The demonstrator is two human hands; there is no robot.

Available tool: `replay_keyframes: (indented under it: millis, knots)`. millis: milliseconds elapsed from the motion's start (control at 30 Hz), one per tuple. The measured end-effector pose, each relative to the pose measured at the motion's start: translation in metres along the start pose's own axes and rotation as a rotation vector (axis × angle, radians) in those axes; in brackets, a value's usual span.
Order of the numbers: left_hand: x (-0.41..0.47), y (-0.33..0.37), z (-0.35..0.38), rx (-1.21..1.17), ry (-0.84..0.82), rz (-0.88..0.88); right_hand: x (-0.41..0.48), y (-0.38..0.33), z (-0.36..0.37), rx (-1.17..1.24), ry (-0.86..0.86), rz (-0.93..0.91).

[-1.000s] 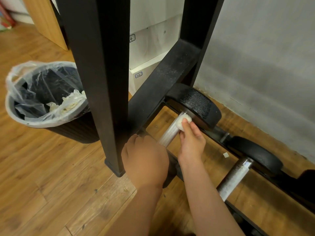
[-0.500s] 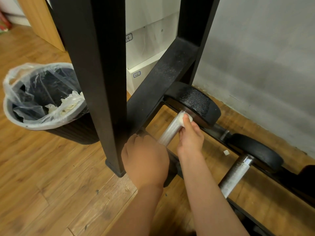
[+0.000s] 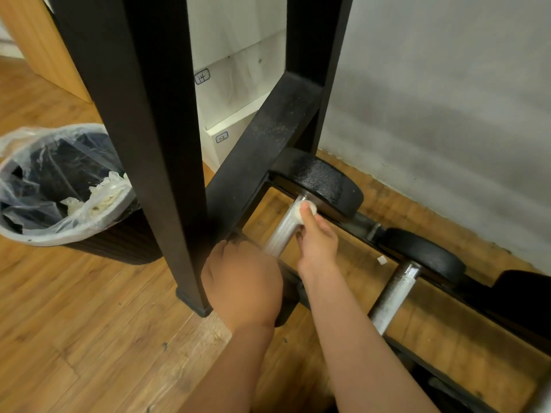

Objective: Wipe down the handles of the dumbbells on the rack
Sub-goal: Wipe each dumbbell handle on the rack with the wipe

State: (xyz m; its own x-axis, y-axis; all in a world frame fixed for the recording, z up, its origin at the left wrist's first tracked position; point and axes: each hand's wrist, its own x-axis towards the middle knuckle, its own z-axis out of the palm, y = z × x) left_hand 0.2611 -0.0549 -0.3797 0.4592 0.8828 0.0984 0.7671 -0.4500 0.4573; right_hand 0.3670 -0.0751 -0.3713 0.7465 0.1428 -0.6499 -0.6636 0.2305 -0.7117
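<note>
On the bottom tier of the rack [image 3: 268, 144], at its left end beside the corner post, a dumbbell [image 3: 325, 183] is held. A white wad [image 3: 298, 211] is pinched in the right hand [image 3: 317, 242] and pressed to the far end of the handle [image 3: 281, 231]. The near end is gripped by the left hand [image 3: 243, 284], fingers curled over it.

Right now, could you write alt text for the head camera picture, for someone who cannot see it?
A person's right hand presses a white wipe against the far end of a dumbbell handle on a rack, while the left hand grips its near end. A lined bin stands to the left.
</note>
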Motion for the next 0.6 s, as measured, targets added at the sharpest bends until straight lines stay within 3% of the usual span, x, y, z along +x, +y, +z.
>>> replay_keyframes:
  millis: [100,233,600]
  knots:
    - [0.001,0.0,0.001,0.005,-0.017,-0.007,0.001,0.001,0.0,0.034,0.1,-0.026]
    - [0.001,0.0,0.0,0.011,-0.008,-0.002,-0.006,0.002,-0.003,-0.069,0.0,0.035]
    - [0.0,0.002,0.0,0.005,0.014,-0.025,-0.002,-0.003,-0.013,-0.109,0.024,-0.03]
